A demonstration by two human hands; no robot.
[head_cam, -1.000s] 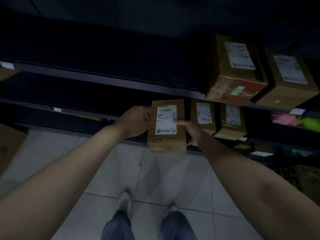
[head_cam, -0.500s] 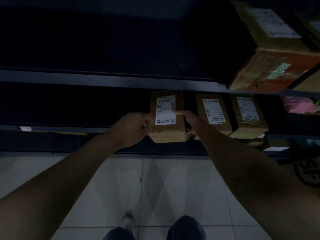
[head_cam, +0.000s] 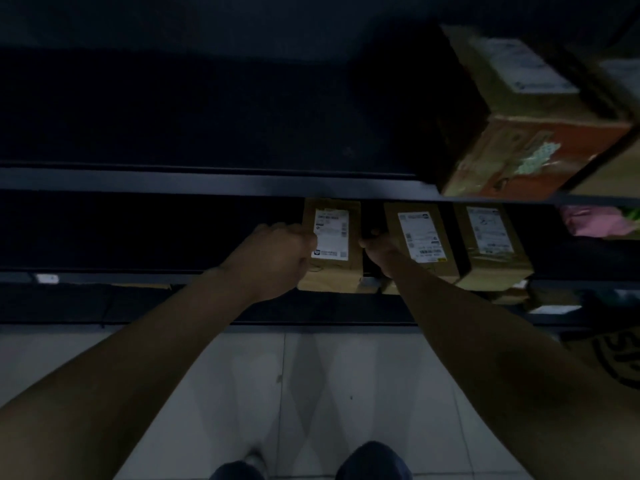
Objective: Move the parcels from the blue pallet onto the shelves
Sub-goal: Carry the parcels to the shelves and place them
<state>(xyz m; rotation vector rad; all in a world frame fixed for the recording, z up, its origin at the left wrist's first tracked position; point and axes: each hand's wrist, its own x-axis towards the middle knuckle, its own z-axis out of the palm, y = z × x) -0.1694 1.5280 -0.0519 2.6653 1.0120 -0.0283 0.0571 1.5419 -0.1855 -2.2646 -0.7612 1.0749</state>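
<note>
Brown parcel [head_cam: 332,275]: a small cardboard one, standing upright at the front lip of the shelf, between our two hands; we cannot tell whether its base rests fully on the board.
White label [head_cam: 330,233]: on the parcel's near face, the print too small for us to read.
Left hand [head_cam: 277,261]: fingers curled against the parcel's left side, gripping it.
Right hand [head_cam: 379,249]: against the parcel's right side, in the dark gap between it and the next one. Its fingers are hidden there, so we cannot tell how it grips.
Shelf [head_cam: 138,277]: dark metal, the lower of the two we see, its left stretch in shadow, with a white tag [head_cam: 46,278] on the rail at the far left.
Second parcel [head_cam: 420,244]: just right of our right hand, upright and labelled.
Third parcel [head_cam: 491,244]: just right of the second, also labelled.
Upper shelf [head_cam: 207,183]: carries a large box [head_cam: 512,109] at the right, brown with a reddish near face.
Floor [head_cam: 311,393]: pale tiles beneath our arms.
</note>
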